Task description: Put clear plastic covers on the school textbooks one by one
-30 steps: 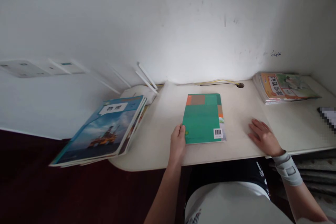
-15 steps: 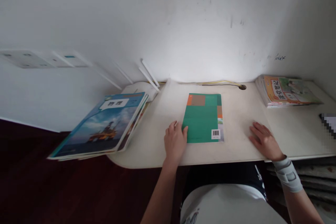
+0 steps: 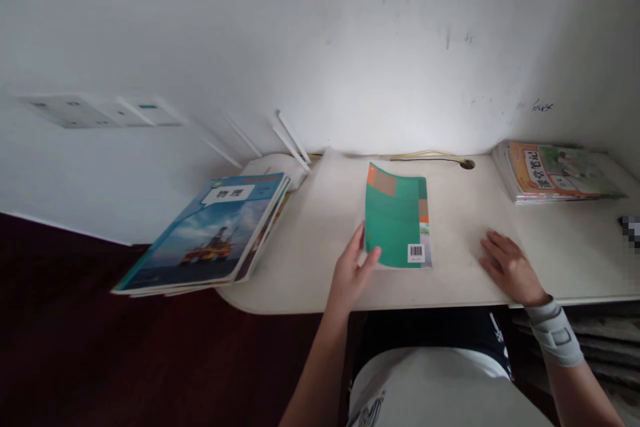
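A green book (image 3: 395, 223) with orange and brown patches and a barcode lies before me on the white desk (image 3: 315, 247). My left hand (image 3: 354, 270) grips its left edge, thumb on top and fingers underneath. That edge is bent up off the desk, while the right side stays down. To the right of the book, my right hand (image 3: 513, 268) rests on the desk with fingers stretched out and nothing in it. A grey wrist wrap covers that wrist.
At the left, a stack of books (image 3: 210, 233) with a blue cover overhangs the desk edge. Behind it stands a white router (image 3: 277, 167) with upright antennas. A stack of booklets (image 3: 560, 170) lies back right. Cables run along the wall to a hole (image 3: 467, 164).
My left hand has slid its fingers under the green book's left edge and lifted it, so the cover now curves. My right hand stays resting on the desk. The view has shifted slightly.
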`<action>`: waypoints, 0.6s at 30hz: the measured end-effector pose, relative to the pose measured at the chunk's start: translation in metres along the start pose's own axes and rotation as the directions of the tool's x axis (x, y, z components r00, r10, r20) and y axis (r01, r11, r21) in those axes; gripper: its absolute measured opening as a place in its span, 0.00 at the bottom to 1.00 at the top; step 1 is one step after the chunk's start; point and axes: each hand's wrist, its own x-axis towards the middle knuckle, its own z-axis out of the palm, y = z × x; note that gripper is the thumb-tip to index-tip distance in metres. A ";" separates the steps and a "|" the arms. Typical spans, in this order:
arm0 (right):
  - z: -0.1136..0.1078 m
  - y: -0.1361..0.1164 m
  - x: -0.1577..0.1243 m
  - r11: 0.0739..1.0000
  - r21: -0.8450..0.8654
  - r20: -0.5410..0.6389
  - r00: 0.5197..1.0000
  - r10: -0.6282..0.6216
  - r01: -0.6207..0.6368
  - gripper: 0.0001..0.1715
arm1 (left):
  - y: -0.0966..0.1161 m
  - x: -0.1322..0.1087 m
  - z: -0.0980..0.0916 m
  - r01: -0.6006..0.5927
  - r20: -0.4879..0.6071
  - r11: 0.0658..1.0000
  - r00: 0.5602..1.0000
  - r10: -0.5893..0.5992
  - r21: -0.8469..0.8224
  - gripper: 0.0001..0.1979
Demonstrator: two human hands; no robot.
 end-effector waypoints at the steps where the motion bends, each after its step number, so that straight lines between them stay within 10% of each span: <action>1: 0.000 0.000 0.000 1.000 0.003 0.001 1.000 0.003 -0.003 0.22 | 0.010 -0.001 0.007 -0.042 0.058 0.996 0.997 0.047 -0.079 0.33; 10: 0.003 0.000 0.002 0.980 0.052 -0.069 0.978 0.196 -0.193 0.27 | 0.055 0.024 0.101 -0.493 0.298 0.748 0.869 0.395 0.444 0.29; 18: 0.003 0.002 0.004 0.966 0.101 -0.047 0.969 0.243 -0.237 0.23 | 0.066 0.028 0.126 -0.627 0.476 0.561 0.778 0.410 0.541 0.18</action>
